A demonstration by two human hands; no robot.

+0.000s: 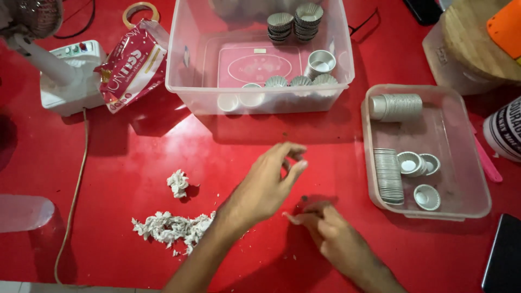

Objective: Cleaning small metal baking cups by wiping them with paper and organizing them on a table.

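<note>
Right now your left hand (269,184) hovers over the red table (135,157), fingers loosely curled, holding nothing visible. Your right hand (331,234) rests on it, narrow, pinching. Dough scraps (171,227) lie left; the cup tray (471,163) sits right.

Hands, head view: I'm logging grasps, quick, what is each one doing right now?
Left hand: raised over the red table, fingertips pinched together; anything in the grip is too small to tell.
Right hand: low on the table, fingers curled, holding nothing visible.
</note>
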